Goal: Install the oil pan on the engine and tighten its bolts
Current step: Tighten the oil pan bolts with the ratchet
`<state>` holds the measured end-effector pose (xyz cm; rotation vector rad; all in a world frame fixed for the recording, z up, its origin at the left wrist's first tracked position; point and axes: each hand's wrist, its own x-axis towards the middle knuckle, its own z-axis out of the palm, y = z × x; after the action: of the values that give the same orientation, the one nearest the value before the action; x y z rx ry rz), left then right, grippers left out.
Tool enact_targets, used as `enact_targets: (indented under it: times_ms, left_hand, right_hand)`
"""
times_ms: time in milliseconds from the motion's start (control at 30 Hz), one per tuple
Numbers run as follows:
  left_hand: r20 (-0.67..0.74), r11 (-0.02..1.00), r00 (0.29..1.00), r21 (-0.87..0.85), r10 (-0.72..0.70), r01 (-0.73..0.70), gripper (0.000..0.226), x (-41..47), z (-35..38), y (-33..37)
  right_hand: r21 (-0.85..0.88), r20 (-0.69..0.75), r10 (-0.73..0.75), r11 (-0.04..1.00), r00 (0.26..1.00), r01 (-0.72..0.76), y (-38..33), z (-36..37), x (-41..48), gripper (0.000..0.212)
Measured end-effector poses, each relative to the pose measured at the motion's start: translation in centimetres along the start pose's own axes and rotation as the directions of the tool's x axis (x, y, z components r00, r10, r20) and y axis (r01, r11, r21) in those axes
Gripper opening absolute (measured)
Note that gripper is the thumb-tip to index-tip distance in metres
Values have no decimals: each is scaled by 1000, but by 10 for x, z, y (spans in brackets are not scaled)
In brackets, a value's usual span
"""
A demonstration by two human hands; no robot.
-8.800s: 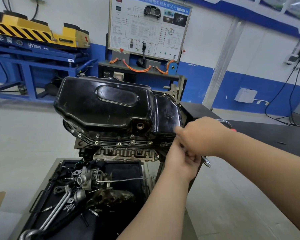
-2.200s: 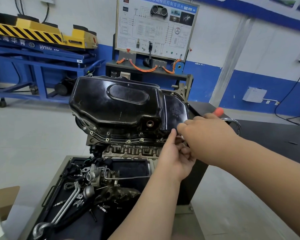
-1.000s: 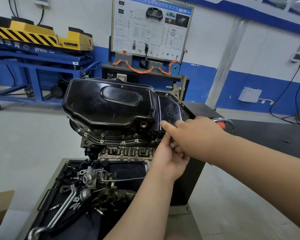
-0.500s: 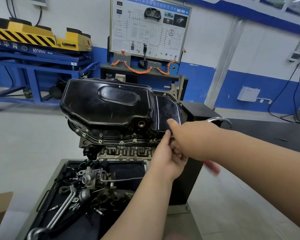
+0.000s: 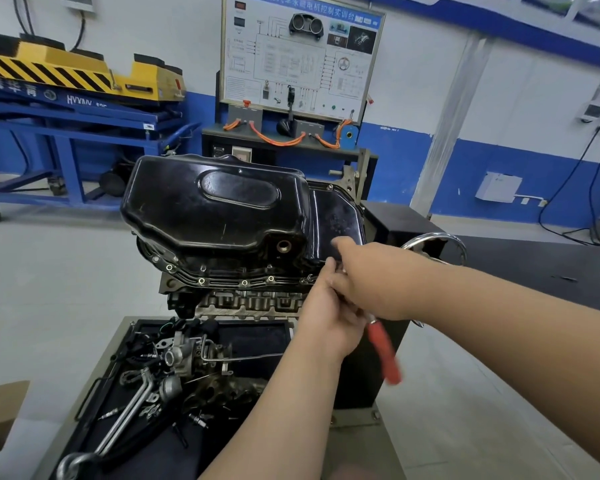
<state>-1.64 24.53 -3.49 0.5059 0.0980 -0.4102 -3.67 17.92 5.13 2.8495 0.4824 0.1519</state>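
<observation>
Oil pan point(image 5: 219, 206) sits on engine point(image 5: 243, 301) — its flange corner lies at the fingertips. Right hand point(image 5: 371, 278) closed round red-handled tool point(image 5: 383, 351); left hand point(image 5: 329, 313) just below, fingers curled — what they hold, cannot tell.

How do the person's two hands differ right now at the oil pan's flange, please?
The right hand grips a red-handled tool; the left hand shows none. The right hand lies above and partly covers the left hand. Both meet at the oil pan flange's right end.

Two bare forearms, no sleeves in view, left hand point(image 5: 329, 317), right hand point(image 5: 371, 275), both ungloved
</observation>
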Motion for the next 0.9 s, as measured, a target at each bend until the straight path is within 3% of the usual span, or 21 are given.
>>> enact_targets:
  times_ms: [100,200,267,333,400,467,500,533,600,667,733,800,867,900]
  left_hand:
    - [-54,999,998,23,37,-36,31,4,1,-1]
    - [-66,999,997,16,45,-44,29,5,5,0]
    - [-64,998,996,-16,58,-59,31,4,2,0]
    - [-52,996,997,-60,59,-62,35,3,-2,-2]
    - [-31,995,999,-96,37,-39,41,2,-2,-2]
    - [-23,993,1000,-113,19,-22,43,4,-1,0]
    - [-29,994,999,-111,15,-19,47,4,-1,-1]
    - [-44,995,999,-102,10,-14,49,5,-2,-1]
    - [-79,997,997,-80,1,-8,46,5,-3,0]
    - [-88,997,996,-83,-12,4,42,3,-3,2]
    - [-71,996,997,-86,-17,11,41,2,-2,4]
    - [-35,997,999,-80,-18,15,40,2,-2,4]
    - [-2,995,1000,-97,-16,16,35,1,0,4]
    - [3,993,1000,-115,-13,13,31,0,1,4]
  right_hand:
    - [-414,-68,-256,887,964,206,5,-5,1,64]
    - [-520,-88,-388,803,917,290,8,-8,2,68]
    - [-386,-87,-313,886,946,258,7,-7,5,71]
    - [-122,-60,-99,988,993,92,6,-8,5,59]
    - [142,24,98,985,995,-100,9,-9,8,48]
    - [329,64,142,931,988,-155,10,-8,9,47]
    - [327,60,130,934,990,-142,9,-8,7,46]
    - [250,43,96,963,994,-104,7,-7,6,45]
    - [-96,-46,-72,993,996,67,6,-8,5,43]
    - [-401,-96,-355,869,930,290,13,-7,8,45]
    - [-452,-92,-474,804,876,387,22,-9,11,44]
    - [-340,-130,-384,883,914,323,21,-8,11,40]
    - [-74,-132,-124,991,983,115,16,-3,11,37]
    - [96,-79,11,995,997,-4,12,-1,12,37]
